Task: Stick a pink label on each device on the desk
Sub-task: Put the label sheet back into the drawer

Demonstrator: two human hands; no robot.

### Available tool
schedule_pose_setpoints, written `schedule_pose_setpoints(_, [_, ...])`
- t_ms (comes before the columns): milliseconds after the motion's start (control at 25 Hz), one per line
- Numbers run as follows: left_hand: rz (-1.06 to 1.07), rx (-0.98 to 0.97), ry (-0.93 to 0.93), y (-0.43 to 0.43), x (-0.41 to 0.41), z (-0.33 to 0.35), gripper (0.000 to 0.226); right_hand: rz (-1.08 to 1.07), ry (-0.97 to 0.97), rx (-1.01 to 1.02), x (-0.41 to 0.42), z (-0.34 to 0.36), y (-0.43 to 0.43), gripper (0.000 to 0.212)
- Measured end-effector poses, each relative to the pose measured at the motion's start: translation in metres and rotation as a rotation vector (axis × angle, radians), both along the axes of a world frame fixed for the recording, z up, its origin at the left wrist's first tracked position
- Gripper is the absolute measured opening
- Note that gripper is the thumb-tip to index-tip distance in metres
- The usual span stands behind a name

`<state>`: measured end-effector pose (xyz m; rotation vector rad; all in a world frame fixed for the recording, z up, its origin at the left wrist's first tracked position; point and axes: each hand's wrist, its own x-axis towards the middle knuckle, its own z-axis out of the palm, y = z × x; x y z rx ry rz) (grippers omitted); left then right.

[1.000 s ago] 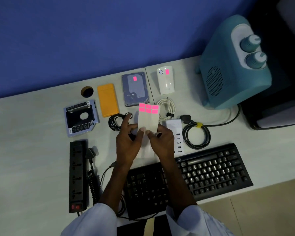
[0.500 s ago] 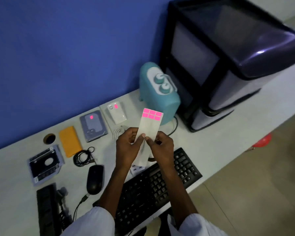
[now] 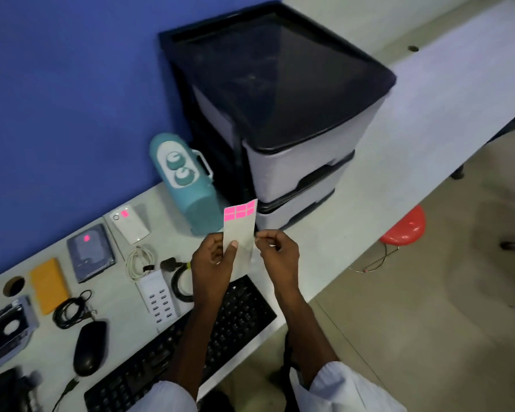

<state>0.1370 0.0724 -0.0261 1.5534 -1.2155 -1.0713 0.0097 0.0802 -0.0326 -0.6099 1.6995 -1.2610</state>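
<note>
My left hand (image 3: 213, 263) grips a pale label sheet (image 3: 241, 233) upright above the desk, thumb on its front. Several pink labels (image 3: 240, 211) remain at the sheet's top. My right hand (image 3: 277, 254) pinches the sheet's right edge with thumb and forefinger. On the desk, the hard drive (image 3: 90, 257) and the white device (image 3: 130, 223) each carry a pink label. The teal heater (image 3: 185, 185), USB hub (image 3: 158, 295), mouse (image 3: 89, 347), keyboard (image 3: 208, 337), orange case (image 3: 49, 285) and drive caddy (image 3: 8, 331) show no pink label.
A black and grey drawer unit (image 3: 280, 120) stands on the desk right of the heater. Coiled cables (image 3: 140, 261) lie between the devices, and a power strip (image 3: 3, 391) sits at the lower left. A red stool (image 3: 405, 226) stands on the floor beyond the desk edge.
The view has swung right and up, bringing the drawer unit and floor into sight. Both hands rose with the sheet. My right hand slid from the sheet's lower part to its right edge.
</note>
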Motion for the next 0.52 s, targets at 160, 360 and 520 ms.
schedule_pose_setpoints(160, [-0.035,0.024,-0.094,0.008,-0.048,-0.005,0.008,-0.106,-0.236,0.097,-0.069,-0.014,-0.015,0.015])
schedule_pose_setpoints(360, [-0.090,0.016,-0.218,0.005,-0.084,-0.008,0.009,-0.193,-0.482,0.156,-0.119,-0.041,-0.055,0.014])
schedule_pose_setpoints(520, [-0.106,-0.008,-0.305,0.002,-0.097,-0.004,0.007,-0.210,-0.638,0.166,-0.129,-0.052,-0.077,0.011])
